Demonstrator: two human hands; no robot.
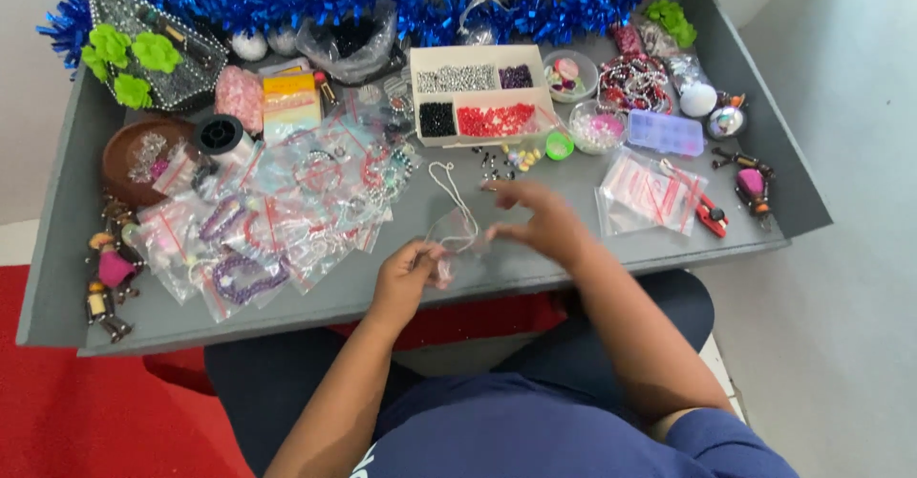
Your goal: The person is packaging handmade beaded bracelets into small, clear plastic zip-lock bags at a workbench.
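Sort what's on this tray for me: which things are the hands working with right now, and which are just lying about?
In hand:
left hand pinching a small clear bag
right hand at the bag's other side
white beaded string running up from the bag

Lying about:
bead box
pile of zip bags
blue tinsel
red cutter
brown bowl

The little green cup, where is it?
In the head view, the little green cup sits on the grey table, between the bead box and a clear bowl.

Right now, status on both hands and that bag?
Left hand pinching small clear plastic bag. Right hand at bag's top, blurred. White bead string trails onto grey table.
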